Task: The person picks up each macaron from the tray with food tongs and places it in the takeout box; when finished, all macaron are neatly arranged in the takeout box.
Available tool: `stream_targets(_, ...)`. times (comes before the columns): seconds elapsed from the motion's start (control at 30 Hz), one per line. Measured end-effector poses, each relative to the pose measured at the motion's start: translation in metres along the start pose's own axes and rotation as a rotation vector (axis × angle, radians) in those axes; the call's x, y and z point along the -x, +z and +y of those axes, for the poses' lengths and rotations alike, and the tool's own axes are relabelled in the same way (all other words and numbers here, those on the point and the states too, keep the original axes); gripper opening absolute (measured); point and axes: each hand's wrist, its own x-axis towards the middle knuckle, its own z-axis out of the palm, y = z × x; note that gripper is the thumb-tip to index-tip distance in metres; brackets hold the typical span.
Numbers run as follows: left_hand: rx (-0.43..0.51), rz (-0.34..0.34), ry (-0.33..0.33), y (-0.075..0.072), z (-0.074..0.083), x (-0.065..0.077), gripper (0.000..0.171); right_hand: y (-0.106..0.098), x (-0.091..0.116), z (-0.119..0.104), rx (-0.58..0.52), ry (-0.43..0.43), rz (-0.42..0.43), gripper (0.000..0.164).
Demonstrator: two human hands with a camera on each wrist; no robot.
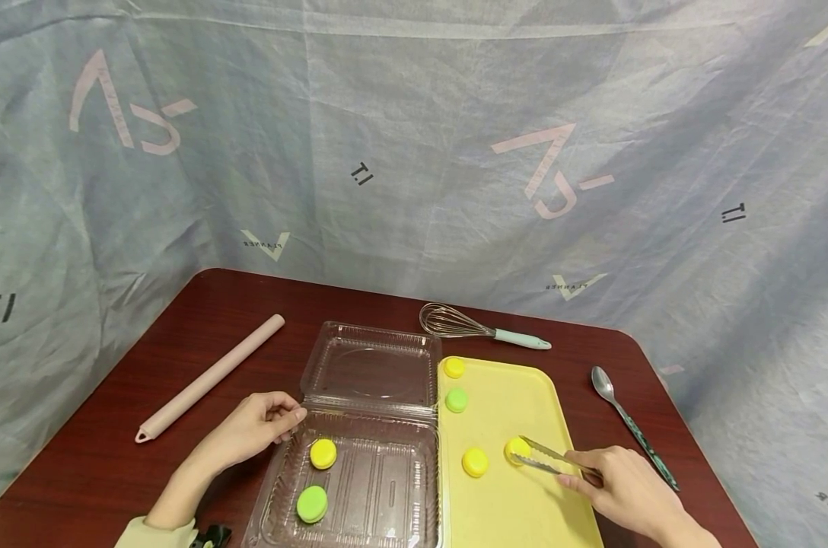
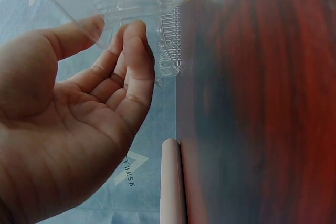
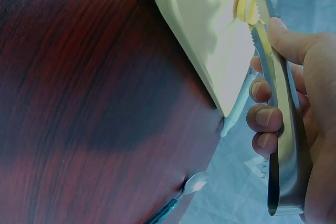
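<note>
My right hand (image 1: 629, 487) grips metal tongs (image 3: 286, 129). Their serrated tips lie on either side of a yellow macaron (image 1: 517, 450) on the yellow tray (image 1: 523, 396). Also on that tray are another yellow macaron (image 1: 475, 462) close by, plus a yellow one (image 1: 454, 367) and a green one (image 1: 456, 399) near its far left corner. My left hand (image 1: 263, 422) holds the left rim of an opened clear plastic container (image 1: 380, 525) near the hinge, thumb and fingers about the edge (image 2: 100, 38). Inside the container sit a yellow macaron (image 1: 323, 454) and a green macaron (image 1: 312, 504).
A pale pink rolling pin (image 1: 211, 377) lies to the left. Behind the tray is a whisk (image 1: 482, 327) with a light blue handle, and a spoon (image 1: 633, 426) lies at the right. The container's lid (image 1: 373, 369) lies folded back. Grey cloth (image 1: 386, 152) hangs behind the table.
</note>
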Motion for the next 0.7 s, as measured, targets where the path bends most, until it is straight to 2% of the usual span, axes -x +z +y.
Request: stream_targets(0.7, -0.012, 0.009, 0.008, 0.001, -0.001, 0.0, 0.024, -0.015, -0.01, -0.009, 0.013, -0.082, 0.05, 0.012)
